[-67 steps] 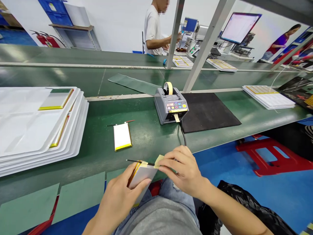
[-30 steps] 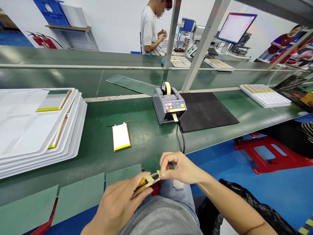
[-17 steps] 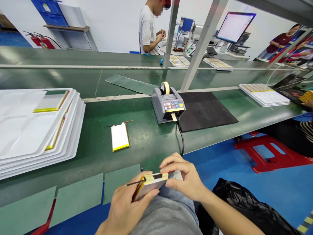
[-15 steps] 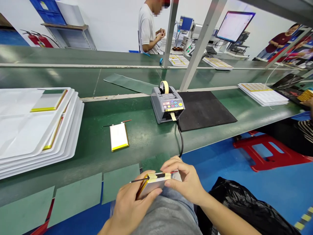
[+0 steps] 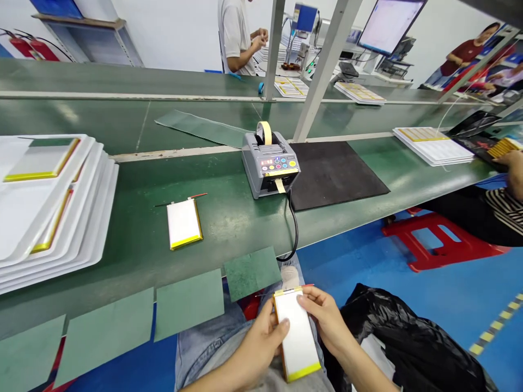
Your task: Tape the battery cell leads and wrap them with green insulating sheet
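Over my lap I hold a flat battery pouch cell (image 5: 298, 337), its white face up, with yellow tape along its top and bottom edges. My left hand (image 5: 263, 337) grips its left side, thumb on the white face. At the upper right corner, my right hand (image 5: 324, 313) pinches the cell near a red wire. A second pouch cell (image 5: 183, 223) lies on the green bench, with one black and one red lead at its top. Beyond it stands a grey tape dispenser (image 5: 270, 166), a strip of tape sticking out of its front.
Stacked white trays (image 5: 92, 218) with cells stand at the left. A black mat (image 5: 335, 174) lies right of the dispenser. Green flaps (image 5: 190, 302) line the bench's front edge. A black plastic bag (image 5: 408, 337) and red stool (image 5: 441, 239) are at the right. Co-workers (image 5: 239, 41) are beyond.
The battery cell has been turned from showing its taped top edge to showing its white face, and lowered to the right. Both hands moved with it. The view has shifted right and down.
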Demonstrator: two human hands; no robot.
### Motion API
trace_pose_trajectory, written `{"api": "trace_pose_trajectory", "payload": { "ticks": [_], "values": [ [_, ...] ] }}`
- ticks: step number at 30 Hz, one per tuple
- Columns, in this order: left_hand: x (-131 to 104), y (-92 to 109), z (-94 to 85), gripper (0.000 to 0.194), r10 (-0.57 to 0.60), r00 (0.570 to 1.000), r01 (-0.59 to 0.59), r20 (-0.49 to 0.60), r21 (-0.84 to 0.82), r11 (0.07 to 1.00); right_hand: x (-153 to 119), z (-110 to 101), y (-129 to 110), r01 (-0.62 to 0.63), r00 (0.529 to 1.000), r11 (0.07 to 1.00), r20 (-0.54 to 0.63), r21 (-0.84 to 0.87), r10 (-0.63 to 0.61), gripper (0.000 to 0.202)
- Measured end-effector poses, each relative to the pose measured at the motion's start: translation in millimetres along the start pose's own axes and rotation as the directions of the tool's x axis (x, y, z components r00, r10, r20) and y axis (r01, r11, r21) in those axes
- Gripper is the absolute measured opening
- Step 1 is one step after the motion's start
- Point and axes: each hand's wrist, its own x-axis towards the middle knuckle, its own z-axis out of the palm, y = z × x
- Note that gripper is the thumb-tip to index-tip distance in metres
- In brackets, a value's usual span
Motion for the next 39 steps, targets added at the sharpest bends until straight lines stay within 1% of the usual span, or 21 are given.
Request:
{"api": "trace_pose_trajectory", "payload": {
  "ticks": [1, 2, 3, 6, 8, 11, 14, 21, 28, 31, 35, 39],
  "values": [
    [4.0, -2.2, -1.8, 0.044, -0.065, 0.997, 0.063, -0.045, -0.041, 0.997, 3.1, 1.6, 4.4, -0.047, 0.999, 0.998, -0.008, 0.028, 0.047, 0.031],
    [8.0, -3.6, -4.3, 0.042, -0.107, 0.991, 0.102, -0.084, -0.069, 0.992, 6.8, 4.0, 8.7, -0.083, 0.996, 0.995, -0.013, 0.049, 0.083, 0.032],
    [12.1, -4.2, -7.3, 0.039, -0.125, 0.985, 0.116, -0.117, -0.082, 0.99, 10.9, 6.8, 12.9, -0.105, 0.994, 0.993, -0.018, 0.063, 0.106, 0.033],
    [22.2, -2.1, -17.1, 0.03, -0.117, 0.976, 0.102, -0.182, -0.09, 0.991, 24.6, 16.5, 21.2, -0.111, 0.993, 0.99, -0.023, 0.09, 0.114, 0.035],
    [25.9, 2.1, -22.1, 0.026, -0.095, 0.973, 0.076, -0.208, -0.099, 0.992, 32.4, 23.1, 21.8, -0.094, 0.995, 0.988, -0.015, 0.122, 0.096, 0.036],
    [26.7, 9.8, -25.1, 0.023, -0.057, 0.976, 0.035, -0.211, -0.109, 0.993, 38.7, 32.1, 17.2, -0.055, 0.998, 0.985, 0.017, 0.163, 0.053, 0.039],
    [24.7, 14.8, -24.2, 0.024, -0.033, 0.978, 0.009, -0.207, -0.119, 0.993, 39.9, 38.3, 11.8, -0.027, 0.999, 0.984, 0.035, 0.177, 0.021, 0.042],
    [21.9, 12.1, -22.1, 0.038, 0.031, 0.979, -0.059, -0.203, -0.132, 0.989, 37.9, 40.7, 12.1, -0.008, 1.0, 0.983, 0.026, 0.182, 0.003, 0.038],
    [21.1, 12.3, -19.6, 0.039, 0.041, 0.978, -0.067, -0.206, -0.12, 0.991, 33.3, 43.1, 2.4, -0.005, 0.998, 0.983, 0.061, 0.186, -0.006, 0.034],
    [20.1, 13.8, -17.2, 0.043, 0.043, 0.976, -0.07, -0.212, -0.122, 0.99, 32.4, 44.0, -1.0, -0.01, 0.998, 0.984, 0.068, 0.177, -0.002, 0.035],
    [19.5, 14.5, -15.5, 0.046, 0.05, 0.976, -0.079, -0.212, -0.131, 0.988, 34.9, 43.3, 1.0, -0.009, 0.999, 0.988, 0.05, 0.154, 0.002, 0.035],
    [19.5, 13.9, -15.4, 0.044, 0.05, 0.974, -0.082, -0.219, -0.14, 0.987, 38.3, 41.8, 4.7, 0.012, 1.0, 0.993, 0.027, 0.115, -0.016, 0.035]
  ]
}}
